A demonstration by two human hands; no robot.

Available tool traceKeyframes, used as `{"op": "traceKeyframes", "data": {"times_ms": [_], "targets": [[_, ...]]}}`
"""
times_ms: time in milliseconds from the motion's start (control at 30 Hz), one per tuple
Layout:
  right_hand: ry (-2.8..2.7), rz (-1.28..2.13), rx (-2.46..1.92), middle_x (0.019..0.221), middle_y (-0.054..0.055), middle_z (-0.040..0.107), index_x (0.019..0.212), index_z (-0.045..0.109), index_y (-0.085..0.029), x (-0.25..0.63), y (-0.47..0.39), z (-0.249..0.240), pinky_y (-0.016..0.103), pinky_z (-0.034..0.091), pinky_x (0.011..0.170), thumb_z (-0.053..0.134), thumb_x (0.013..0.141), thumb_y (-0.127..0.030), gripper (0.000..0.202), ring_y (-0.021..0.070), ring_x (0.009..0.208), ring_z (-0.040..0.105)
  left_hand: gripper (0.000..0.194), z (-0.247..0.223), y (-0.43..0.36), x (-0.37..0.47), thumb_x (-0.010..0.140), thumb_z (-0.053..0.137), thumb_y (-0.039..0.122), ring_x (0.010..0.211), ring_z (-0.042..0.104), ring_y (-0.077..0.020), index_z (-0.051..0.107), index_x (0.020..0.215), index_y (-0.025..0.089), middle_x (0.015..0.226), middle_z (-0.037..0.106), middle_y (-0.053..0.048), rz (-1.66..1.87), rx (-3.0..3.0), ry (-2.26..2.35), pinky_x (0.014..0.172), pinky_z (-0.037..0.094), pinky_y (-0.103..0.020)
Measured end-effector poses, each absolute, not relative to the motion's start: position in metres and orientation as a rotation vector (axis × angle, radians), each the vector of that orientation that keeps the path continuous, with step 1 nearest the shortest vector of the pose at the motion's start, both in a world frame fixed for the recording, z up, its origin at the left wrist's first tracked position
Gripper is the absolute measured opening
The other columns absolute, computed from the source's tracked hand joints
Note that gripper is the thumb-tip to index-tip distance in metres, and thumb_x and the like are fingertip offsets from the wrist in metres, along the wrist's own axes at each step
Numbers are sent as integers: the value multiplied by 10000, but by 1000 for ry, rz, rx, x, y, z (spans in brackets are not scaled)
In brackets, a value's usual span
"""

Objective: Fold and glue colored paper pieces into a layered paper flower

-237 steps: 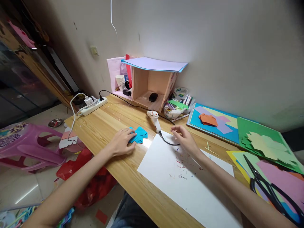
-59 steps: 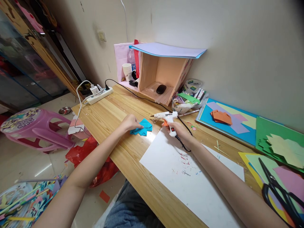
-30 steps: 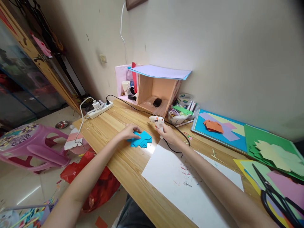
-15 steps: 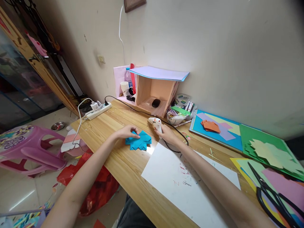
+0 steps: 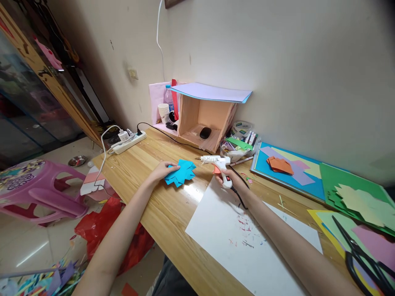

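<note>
Okay so most of the view is being filled by a wooden desk [image 5: 166,216], with a pink plastic stool [image 5: 51,193] being seen off to its left. A chunk of the desk is being covered by a big white sheet [image 5: 216,234] with coloured smudges. At the back, an open peach-coloured box [image 5: 212,113] is being topped by a lilac sheet [image 5: 212,91]. Over on the far right, black scissors [image 5: 354,246] are being held up by coloured paper [image 5: 375,239]. A white glue gun [image 5: 220,161] is being gripped by the handle in the right hand [image 5: 233,181], nozzle being pointed left; can't tell if the trigger's being squeezed. Left of that nozzle, a blue folded paper piece [image 5: 182,172] is being pinched by one edge in the left hand [image 5: 162,170]. Tiniest bit: a black mouse [image 5: 205,132] is being sheltered inside the box.
</note>
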State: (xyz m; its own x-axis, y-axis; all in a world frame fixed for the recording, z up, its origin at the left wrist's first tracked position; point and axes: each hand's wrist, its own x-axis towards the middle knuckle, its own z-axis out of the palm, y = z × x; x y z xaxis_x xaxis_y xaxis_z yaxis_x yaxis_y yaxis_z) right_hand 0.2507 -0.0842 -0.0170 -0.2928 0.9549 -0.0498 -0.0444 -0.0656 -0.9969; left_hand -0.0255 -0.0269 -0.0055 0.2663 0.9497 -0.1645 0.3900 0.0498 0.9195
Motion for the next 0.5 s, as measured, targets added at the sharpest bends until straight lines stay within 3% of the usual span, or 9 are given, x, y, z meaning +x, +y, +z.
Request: {"op": "traceKeyframes", "data": {"times_ms": [133, 500], "targets": [[-1467, 1523, -1082, 495, -23, 417, 788, 604, -134, 250, -83, -22, 248, 260, 435, 403, 742, -480, 403, 99, 424, 326, 374, -8, -30, -21, 588, 657, 482, 594, 535, -126, 677, 717, 132, 651, 638, -14, 708, 1536, 1306, 552, 395, -231], [-1711, 1469, -1211, 482, 0, 475, 743, 671, -158, 248, -80, -15, 258, 293, 503, 414, 749, -462, 398, 128, 500, 396, 367, -9, -33, -23, 625, 627, 489, 628, 547, -134, 679, 728, 140, 689, 648, -13, 620, 1609, 1235, 587, 411, -226]]}}
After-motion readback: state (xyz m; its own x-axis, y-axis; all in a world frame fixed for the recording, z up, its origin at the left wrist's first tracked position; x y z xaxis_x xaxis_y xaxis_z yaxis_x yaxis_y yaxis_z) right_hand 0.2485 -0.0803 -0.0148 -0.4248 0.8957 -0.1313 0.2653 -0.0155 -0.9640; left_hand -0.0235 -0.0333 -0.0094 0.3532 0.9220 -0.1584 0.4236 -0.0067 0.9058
